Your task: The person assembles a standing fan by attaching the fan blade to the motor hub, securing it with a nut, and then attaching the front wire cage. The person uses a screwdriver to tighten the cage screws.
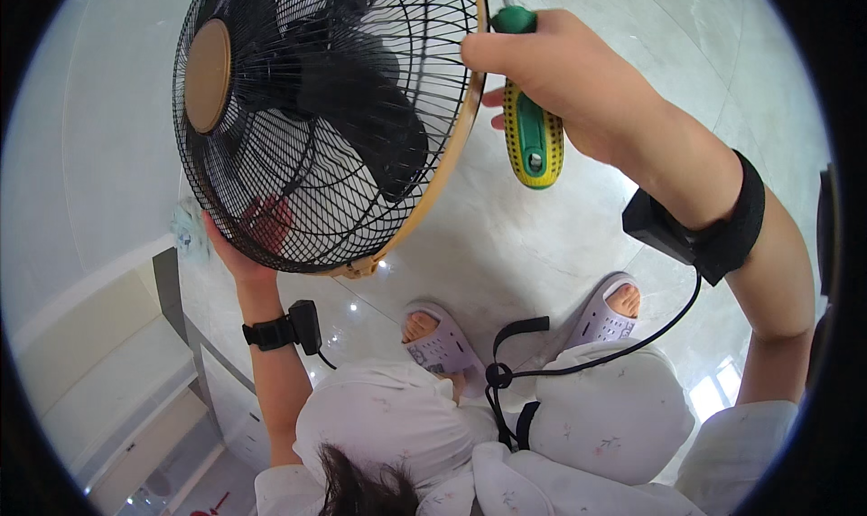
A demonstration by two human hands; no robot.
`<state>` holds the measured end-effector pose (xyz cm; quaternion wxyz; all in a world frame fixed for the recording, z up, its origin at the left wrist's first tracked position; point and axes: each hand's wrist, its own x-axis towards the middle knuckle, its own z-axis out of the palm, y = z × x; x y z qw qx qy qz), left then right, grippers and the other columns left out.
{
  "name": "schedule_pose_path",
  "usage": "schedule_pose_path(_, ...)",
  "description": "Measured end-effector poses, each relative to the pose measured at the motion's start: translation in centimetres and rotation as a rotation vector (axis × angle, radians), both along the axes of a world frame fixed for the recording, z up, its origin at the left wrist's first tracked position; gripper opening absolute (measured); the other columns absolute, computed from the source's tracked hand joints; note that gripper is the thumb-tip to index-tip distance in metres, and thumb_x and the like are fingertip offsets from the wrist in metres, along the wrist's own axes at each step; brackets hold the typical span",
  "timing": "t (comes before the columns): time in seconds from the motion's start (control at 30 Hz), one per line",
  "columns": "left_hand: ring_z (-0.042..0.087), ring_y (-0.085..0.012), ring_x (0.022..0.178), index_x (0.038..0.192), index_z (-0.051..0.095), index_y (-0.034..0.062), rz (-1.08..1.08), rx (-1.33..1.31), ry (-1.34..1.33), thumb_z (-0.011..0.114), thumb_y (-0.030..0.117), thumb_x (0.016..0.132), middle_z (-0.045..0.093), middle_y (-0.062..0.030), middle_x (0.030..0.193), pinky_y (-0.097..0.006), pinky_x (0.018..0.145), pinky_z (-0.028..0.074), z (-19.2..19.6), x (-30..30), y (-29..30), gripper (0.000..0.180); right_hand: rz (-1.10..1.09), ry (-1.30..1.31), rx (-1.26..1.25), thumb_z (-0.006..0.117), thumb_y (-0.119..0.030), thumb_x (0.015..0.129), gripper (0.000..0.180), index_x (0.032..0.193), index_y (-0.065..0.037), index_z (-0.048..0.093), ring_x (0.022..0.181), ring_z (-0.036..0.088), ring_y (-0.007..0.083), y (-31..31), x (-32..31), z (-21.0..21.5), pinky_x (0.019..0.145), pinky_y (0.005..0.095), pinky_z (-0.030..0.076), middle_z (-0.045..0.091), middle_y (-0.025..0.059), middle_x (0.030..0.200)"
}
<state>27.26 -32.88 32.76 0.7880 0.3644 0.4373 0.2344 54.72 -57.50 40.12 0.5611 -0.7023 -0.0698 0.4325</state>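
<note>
Landmark: fan guard. Nearest the camera, below the fan guard [334,119], sat the person's knees in white floral fabric [614,417], dark hair [361,489] at the bottom edge, and two lilac clog slippers [442,340] on glossy pale marble-look floor tiles [542,245]. A black cable [596,358] ran from a black wrist strap [731,223] with a small black box, lower right of the guard, down to the lap. A second black strap [280,331] sat on the other wrist, just under the guard.

Left hand [244,241] was under the guard's lower rim, palm up against the wire mesh from behind, fingers showing through the wires, spread and pressed on it; whether they curled around any wire, cannot tell.

Right hand [569,74] was at the guard's right rim, fingers wrapped tight around a screwdriver [533,128]. Handle was chunky, yellow rubbery grip with dark dots and a green core and cap; long axis ran near vertical, butt end pointed down toward the camera, and the shaft end pointed up and away, hidden past the fist.

Fan guard was a round black wire cage, radial spokes, tan metallic rim band, flat tan round centre disc [208,75], dark blades [361,92] inside. It was tilted, face turned left.

Farther left of the guard: a cream cabinet edge [117,371].
</note>
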Motion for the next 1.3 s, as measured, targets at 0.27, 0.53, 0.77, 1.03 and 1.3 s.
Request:
schedule_pose_path(0.27, 0.046, -0.0316, 0.111, 0.131, 0.038, 0.0158, 0.074, 0.036, 0.086, 0.034, 0.055, 0.086, 0.042, -0.0124, 0.128, -0.047, 0.085, 0.045, 1.3, 1.3, -1.2, 0.059, -0.105, 0.174, 0.076, 0.066, -0.003, 0.067, 0.022, 0.082, 0.009, 0.056, 0.066, 0.057, 0.0185, -0.6, -1.5, -0.2, 0.06, 0.0315, 0.048, 0.057, 0.0113, 0.075)
schedule_pose_path(0.53, 0.049, -0.0308, 0.108, 0.13, 0.039, 0.0137, 0.027, 0.039, 0.032, 0.033, 0.053, 0.088, 0.046, -0.0117, 0.124, -0.046, 0.086, 0.046, 1.0, 1.0, -0.8, 0.058, -0.199, 0.083, 0.096, 0.066, -0.007, 0.067, 0.021, 0.076, 0.007, 0.054, 0.062, 0.056, 0.0177, 0.1, -2.2, -1.5, 0.057, 0.0315, 0.047, 0.056, 0.0111, 0.071)
schedule_pose_path(0.77, 0.051, -0.0309, 0.105, 0.126, 0.044, 0.0115, 0.014, 0.025, -0.012, 0.035, 0.054, 0.087, 0.049, -0.0129, 0.12, -0.046, 0.083, 0.047, 0.4, 0.4, 0.0, 0.058, -0.206, 0.009, 0.114, 0.065, -0.005, 0.066, 0.015, 0.067, 0.005, 0.054, 0.061, 0.057, 0.018, 0.3, -2.4, -0.8, 0.057, 0.0314, 0.049, 0.056, 0.0096, 0.067)
schedule_pose_path(1.03, 0.048, -0.0351, 0.105, 0.122, 0.037, -0.0088, 0.077, -0.123, 0.098, 0.047, 0.069, 0.073, 0.046, -0.0226, 0.119, -0.047, 0.087, 0.042, 0.4, -0.2, 0.6, 0.092, -0.104, 0.084, 0.333, 0.07, -0.005, 0.071, 0.027, 0.07, -0.004, 0.043, 0.075, 0.063, 0.0203, -0.9, -1.5, -1.9, 0.063, 0.0269, 0.055, 0.06, 0.0142, 0.082)
schedule_pose_path(1.3, 0.033, -0.0368, 0.124, 0.132, 0.03, -0.0006, 0.138, -0.281, -0.381, 0.039, 0.061, 0.084, 0.036, -0.0183, 0.134, -0.051, 0.103, 0.026, -1.2, -2.2, 0.1, 0.078, -0.014, -0.202, 0.076, 0.076, -0.033, 0.069, 0.037, 0.078, -0.002, 0.057, 0.079, 0.056, 0.0121, 1.6, -1.7, -2.2, 0.07, 0.0244, 0.043, 0.061, 0.0077, 0.08)
